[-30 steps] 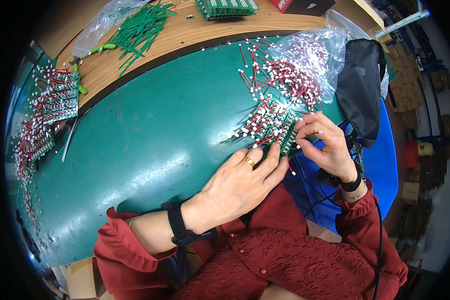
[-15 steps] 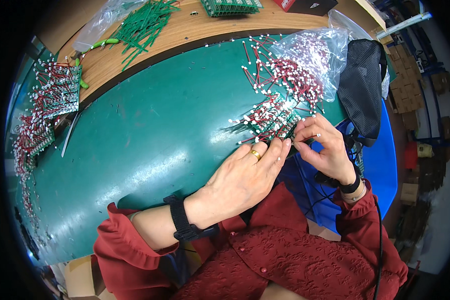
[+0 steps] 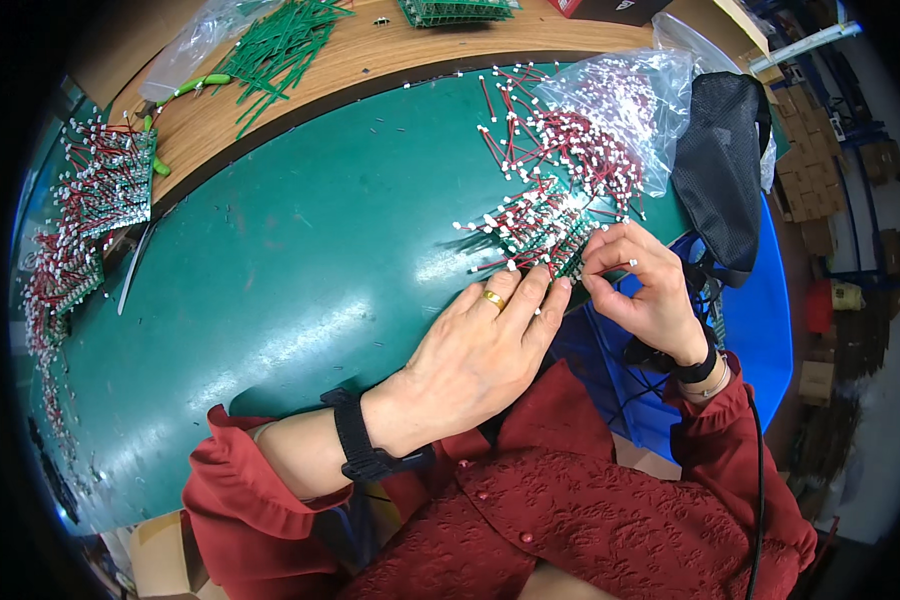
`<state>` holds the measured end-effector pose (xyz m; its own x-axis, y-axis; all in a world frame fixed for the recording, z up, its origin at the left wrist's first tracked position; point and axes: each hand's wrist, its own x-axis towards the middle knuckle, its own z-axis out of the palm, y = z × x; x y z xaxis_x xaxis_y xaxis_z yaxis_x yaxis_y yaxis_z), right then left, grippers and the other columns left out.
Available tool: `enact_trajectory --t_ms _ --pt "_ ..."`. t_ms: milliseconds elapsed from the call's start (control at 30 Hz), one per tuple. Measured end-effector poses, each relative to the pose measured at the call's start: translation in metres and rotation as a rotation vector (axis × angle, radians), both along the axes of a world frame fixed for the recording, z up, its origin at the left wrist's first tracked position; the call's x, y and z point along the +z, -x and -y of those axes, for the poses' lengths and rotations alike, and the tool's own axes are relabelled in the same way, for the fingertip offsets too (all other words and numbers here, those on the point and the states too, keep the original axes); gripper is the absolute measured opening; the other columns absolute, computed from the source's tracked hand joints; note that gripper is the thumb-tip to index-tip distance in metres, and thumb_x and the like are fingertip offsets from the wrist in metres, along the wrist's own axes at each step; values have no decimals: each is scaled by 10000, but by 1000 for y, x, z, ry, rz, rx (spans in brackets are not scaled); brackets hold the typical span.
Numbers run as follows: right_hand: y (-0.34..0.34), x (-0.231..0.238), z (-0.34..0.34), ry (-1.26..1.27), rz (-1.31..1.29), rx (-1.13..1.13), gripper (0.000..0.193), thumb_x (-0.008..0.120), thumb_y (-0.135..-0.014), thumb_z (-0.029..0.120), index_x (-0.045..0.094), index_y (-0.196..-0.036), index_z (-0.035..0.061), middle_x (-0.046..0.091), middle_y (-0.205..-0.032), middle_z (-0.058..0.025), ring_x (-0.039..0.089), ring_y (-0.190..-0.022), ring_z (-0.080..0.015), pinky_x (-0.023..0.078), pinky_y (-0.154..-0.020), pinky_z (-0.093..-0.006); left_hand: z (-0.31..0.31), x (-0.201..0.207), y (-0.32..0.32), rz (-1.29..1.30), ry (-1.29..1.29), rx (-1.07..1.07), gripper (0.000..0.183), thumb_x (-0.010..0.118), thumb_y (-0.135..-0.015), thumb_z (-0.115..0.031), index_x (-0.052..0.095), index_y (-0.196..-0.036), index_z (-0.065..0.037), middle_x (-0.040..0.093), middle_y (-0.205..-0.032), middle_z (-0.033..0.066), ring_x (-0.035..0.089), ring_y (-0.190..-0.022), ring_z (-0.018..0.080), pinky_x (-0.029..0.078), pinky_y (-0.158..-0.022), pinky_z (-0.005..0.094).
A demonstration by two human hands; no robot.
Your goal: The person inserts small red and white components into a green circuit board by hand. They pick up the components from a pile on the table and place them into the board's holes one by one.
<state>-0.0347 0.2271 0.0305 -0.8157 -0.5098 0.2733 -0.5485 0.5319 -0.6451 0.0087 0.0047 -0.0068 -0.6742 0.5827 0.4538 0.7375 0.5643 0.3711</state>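
Note:
A green circuit board panel (image 3: 562, 238) lies at the near right edge of the green mat, crowded with short red wires and white plugs. Stretched along its near edge is my left hand (image 3: 480, 335), with its fingertips lying on or against the board. Over the board's right corner my right hand (image 3: 640, 285) is closed in a pinch on a short red wire lead (image 3: 620, 266), whose white plug sticks out past the fingers. The pinched end is hidden. Just beyond the board, loose wire leads (image 3: 600, 150) spill out of a clear plastic bag (image 3: 650, 90).
Wired boards (image 3: 105, 180) stand along the left edge, beside green-handled pliers (image 3: 160, 150). Green strips (image 3: 285, 50) and a stack of boards (image 3: 460, 10) lie on the wooden shelf. A black mesh pouch (image 3: 720, 170) sits right of the bag, above a blue bin (image 3: 770, 320).
The whole view has shifted slightly. My right hand keeps its pinch by the board's corner, and my left hand stays along the near edge with its fingers a little more spread.

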Motion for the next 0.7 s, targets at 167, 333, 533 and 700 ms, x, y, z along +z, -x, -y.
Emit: enact_trajectory --t_ms 167,333,533,700 --pt "-1 1 1 -22 -18 10 166 688 -730 -86 609 -847 1 615 -935 -95 644 -788 -180 538 -691 -279 1 -1 0 20 16 -20 654 699 -720 -115 507 -1332 11 540 -1257 170 549 -1063 308 490 -863 399" --pt "0 2 2 -60 -62 28 175 688 -730 -93 602 -852 -2 609 -952 -95 644 -761 -165 540 -674 -269 2 -1 0 1 45 -23 650 701 -724 -127 508 -1329 14 538 -1259 167 547 -1064 303 488 -862 399" --pt "1 4 2 -97 -82 46 175 693 -720 -89 606 -841 3 615 -939 -95 641 -787 -181 532 -684 -280 2 -1 0 -18 55 -20 644 695 -733 -131 507 -1333 10 536 -1264 168 542 -1076 299 486 -861 391" --pt "0 6 6 -63 48 3 181 702 -711 -77 622 -842 19 620 -934 -88 641 -840 -221 525 -721 -318 2 0 0 -29 55 -14 583 664 -748 -123 540 -1307 -12 542 -1265 172 545 -1083 301 484 -863 395"
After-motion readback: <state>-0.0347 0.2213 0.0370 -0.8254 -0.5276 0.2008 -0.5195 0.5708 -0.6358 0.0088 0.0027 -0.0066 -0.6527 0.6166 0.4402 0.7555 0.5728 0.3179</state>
